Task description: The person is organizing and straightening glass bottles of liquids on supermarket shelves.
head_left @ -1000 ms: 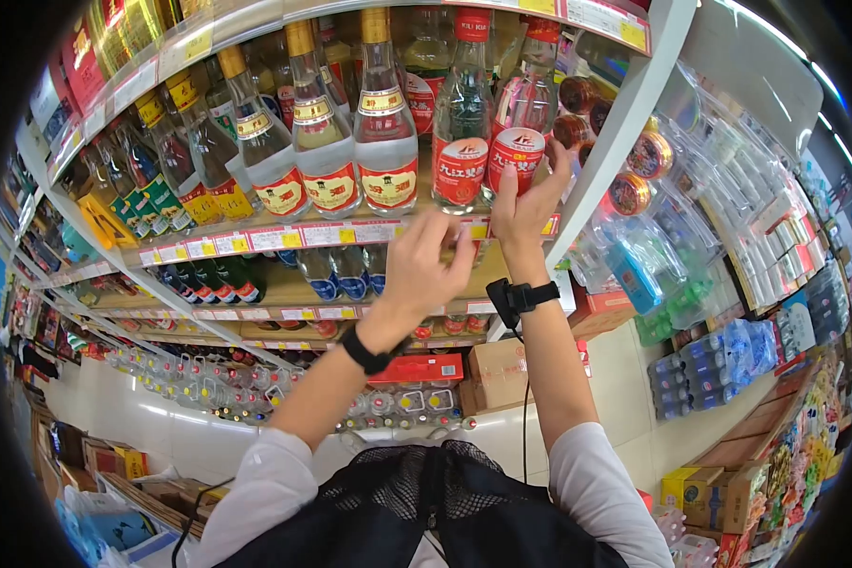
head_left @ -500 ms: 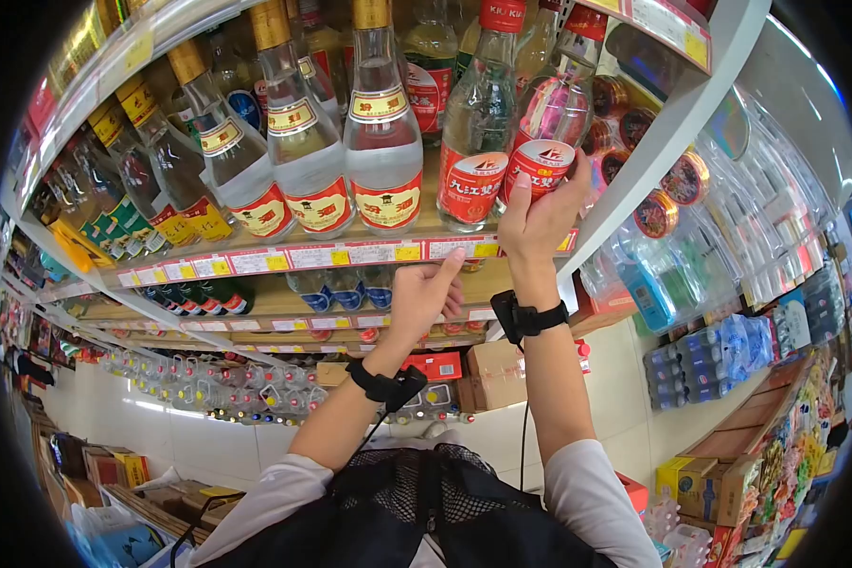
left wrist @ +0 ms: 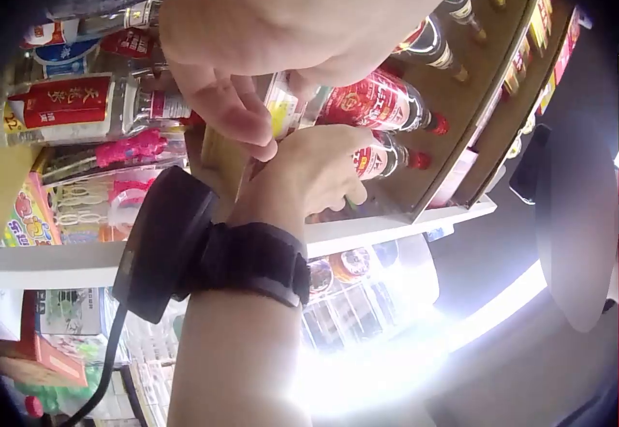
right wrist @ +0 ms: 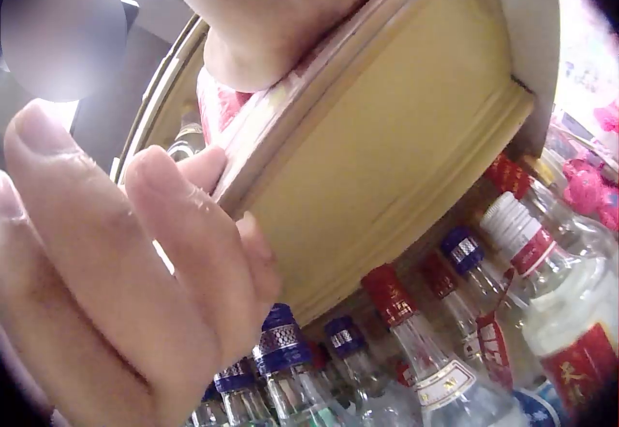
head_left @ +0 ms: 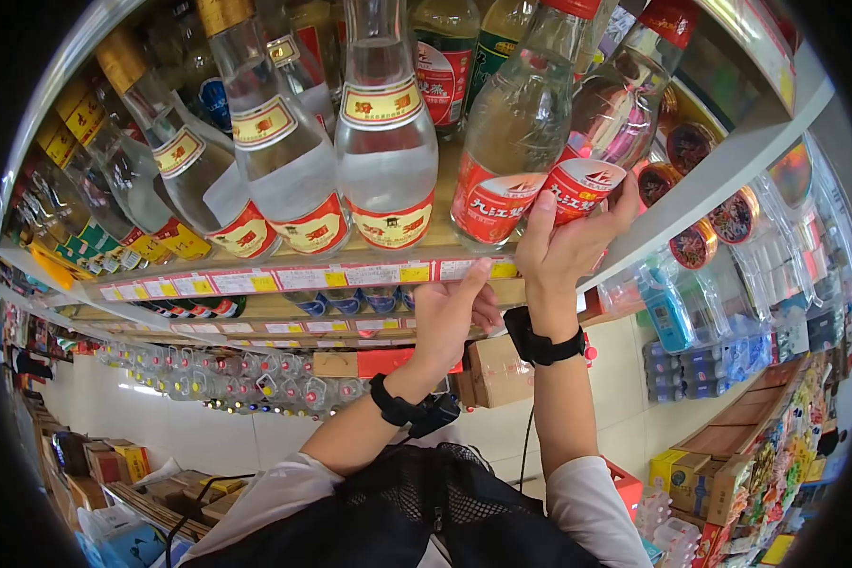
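Note:
At the right end of a liquor shelf, my right hand holds a clear glass liquor bottle low down, thumb on one side of the red label and fingers on the other. The bottle has a red cap. A matching bottle stands close to its left. My left hand, holding nothing, is just below the price-tag strip, thumb up and fingers loosely bent. In the left wrist view, my right hand reaches round the red-labelled bottle. The right wrist view shows loose left-hand fingers beside the shelf board.
Several clear bottles with red-and-cream labels line the shelf leftward. A white upright bounds it on the right, with round-lidded packs beyond. Lower down stand capped bottles. A cardboard box sits on the floor.
The head view has moved closer to the shelf. My right hand has closed round the right-end bottle's lower part. My left hand has shifted slightly right and down, below the shelf edge.

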A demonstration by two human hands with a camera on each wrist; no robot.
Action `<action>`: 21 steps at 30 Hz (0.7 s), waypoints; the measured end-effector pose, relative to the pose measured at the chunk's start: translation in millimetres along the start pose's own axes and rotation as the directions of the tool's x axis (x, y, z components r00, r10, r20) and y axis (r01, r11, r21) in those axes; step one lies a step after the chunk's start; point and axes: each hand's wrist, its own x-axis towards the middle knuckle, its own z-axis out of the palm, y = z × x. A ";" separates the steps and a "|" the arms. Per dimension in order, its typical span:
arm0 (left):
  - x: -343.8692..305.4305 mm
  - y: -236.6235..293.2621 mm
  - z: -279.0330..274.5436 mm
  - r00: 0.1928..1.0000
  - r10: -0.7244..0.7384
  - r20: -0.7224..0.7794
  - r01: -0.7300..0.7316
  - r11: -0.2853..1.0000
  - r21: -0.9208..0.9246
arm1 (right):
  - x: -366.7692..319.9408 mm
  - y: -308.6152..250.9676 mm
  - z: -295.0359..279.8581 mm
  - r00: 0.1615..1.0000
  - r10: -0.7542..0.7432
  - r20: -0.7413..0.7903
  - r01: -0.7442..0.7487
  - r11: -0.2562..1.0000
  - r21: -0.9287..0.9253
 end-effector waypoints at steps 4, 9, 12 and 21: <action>1.0 -1.7 -5.3 0.998 -0.004 0.069 0.001 0.999 0.044 | 1.0 1.1 0.0 0.999 0.017 -0.044 -0.015 0.999 0.037; 4.2 6.1 -47.7 0.964 -0.082 0.253 -0.017 0.930 0.367 | 1.2 -4.1 4.0 0.985 0.136 -0.104 -0.107 0.963 0.249; -17.4 -8.1 -97.3 0.945 -0.154 0.288 -0.029 0.838 0.545 | -0.9 3.1 -0.5 0.993 0.052 -0.108 -0.023 0.969 0.248; -157.4 -26.9 -344.3 0.988 -0.151 0.015 0.049 0.415 0.908 | -88.1 -32.4 -37.9 0.969 -0.229 -0.095 0.246 0.935 0.256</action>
